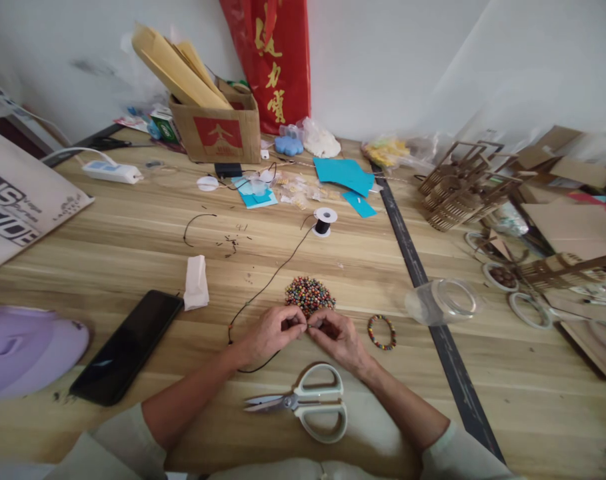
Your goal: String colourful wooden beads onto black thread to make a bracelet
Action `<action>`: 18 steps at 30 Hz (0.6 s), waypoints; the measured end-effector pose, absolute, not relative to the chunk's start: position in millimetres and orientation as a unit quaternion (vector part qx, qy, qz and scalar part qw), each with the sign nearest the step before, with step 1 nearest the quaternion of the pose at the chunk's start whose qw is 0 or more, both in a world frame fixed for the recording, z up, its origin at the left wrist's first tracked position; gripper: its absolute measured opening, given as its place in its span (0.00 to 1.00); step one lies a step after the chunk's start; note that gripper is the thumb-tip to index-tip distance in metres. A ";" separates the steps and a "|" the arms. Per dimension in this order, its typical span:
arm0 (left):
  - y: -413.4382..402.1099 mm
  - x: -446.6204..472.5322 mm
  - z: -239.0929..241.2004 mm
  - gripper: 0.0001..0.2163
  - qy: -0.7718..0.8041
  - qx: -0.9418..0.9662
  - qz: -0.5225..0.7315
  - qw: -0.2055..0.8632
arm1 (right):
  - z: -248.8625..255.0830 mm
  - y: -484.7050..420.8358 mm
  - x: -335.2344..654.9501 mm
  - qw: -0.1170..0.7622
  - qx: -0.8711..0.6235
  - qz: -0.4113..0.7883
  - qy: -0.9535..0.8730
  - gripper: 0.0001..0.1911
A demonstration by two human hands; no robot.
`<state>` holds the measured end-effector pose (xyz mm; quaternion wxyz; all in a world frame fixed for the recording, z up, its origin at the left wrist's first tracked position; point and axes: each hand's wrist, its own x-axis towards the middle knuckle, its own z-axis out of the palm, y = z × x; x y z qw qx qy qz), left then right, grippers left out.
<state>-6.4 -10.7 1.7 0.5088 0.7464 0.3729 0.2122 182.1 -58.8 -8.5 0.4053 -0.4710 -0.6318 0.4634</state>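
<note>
Over the near edge of a pile of small multicoloured beads (310, 295), my two hands meet fingertip to fingertip. My left hand (277, 329) is closed in a pinch on a thin black cord (269, 282), which loops out past the wrist with a few beads on it. The cord's other end leads to a white spool (325, 217) wound with black. My right hand (339, 335) also pinches, but whatever lies between its fingertips is too small to name. To its right rests a finished-looking beaded bracelet (381, 332). White-handled scissors (303, 402) lie slightly open below both hands.
A black phone (127, 347), a folded white paper (196, 283) and a purple object (33, 352) sit on the left. A clear plastic jar (440, 301) lies at right, near small woven baskets (453, 193). Behind stands a cardboard box (217, 133) holding envelopes.
</note>
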 end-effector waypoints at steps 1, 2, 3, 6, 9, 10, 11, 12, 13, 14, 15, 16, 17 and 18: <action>-10.6 -6.5 1.5 0.05 0.373 0.747 0.211 0.509 | -8.5 -58.8 182.0 0.405 -0.471 0.463 -0.632 0.09; -10.6 -6.6 1.1 0.05 0.374 0.746 0.210 0.509 | -8.7 -58.9 182.0 0.406 -0.472 0.462 -0.631 0.09; -10.6 -6.8 0.6 0.05 0.374 0.746 0.209 0.509 | -9.0 -58.9 181.9 0.408 -0.474 0.461 -0.630 0.09; -10.4 -7.3 -1.2 0.05 0.374 0.747 0.209 0.509 | -10.1 -58.8 181.7 0.413 -0.477 0.459 -0.625 0.09; -10.4 -7.4 -2.2 0.05 0.375 0.748 0.208 0.506 | -10.2 -58.7 181.6 0.416 -0.478 0.458 -0.623 0.09; -10.3 -7.4 -2.4 0.05 0.376 0.747 0.209 0.506 | -10.0 -58.6 181.6 0.415 -0.478 0.459 -0.623 0.08; -10.3 -7.3 -2.5 0.05 0.375 0.746 0.210 0.508 | -9.8 -58.5 181.6 0.415 -0.478 0.459 -0.623 0.08; -10.2 -7.3 -2.7 0.05 0.374 0.744 0.212 0.512 | -9.6 -58.5 181.7 0.414 -0.479 0.459 -0.623 0.08; -10.1 -7.4 -2.9 0.05 0.372 0.741 0.214 0.516 | -9.4 -58.4 181.7 0.414 -0.479 0.460 -0.623 0.08; -9.9 -7.5 -3.1 0.05 0.370 0.738 0.216 0.521 | -9.4 -58.4 181.9 0.414 -0.479 0.460 -0.622 0.08; -9.8 -7.6 -3.3 0.05 0.368 0.736 0.217 0.525 | -9.4 -58.3 182.0 0.414 -0.479 0.460 -0.622 0.08; -9.6 -7.6 -3.4 0.05 0.367 0.733 0.219 0.528 | -9.5 -58.2 182.2 0.414 -0.479 0.460 -0.622 0.08; -9.4 -7.7 -3.4 0.05 0.367 0.732 0.220 0.531 | -9.7 -58.2 182.3 0.413 -0.479 0.460 -0.623 0.08; -9.2 -7.6 -3.2 0.05 0.366 0.730 0.221 0.533 | -9.9 -58.2 182.5 0.412 -0.479 0.459 -0.624 0.08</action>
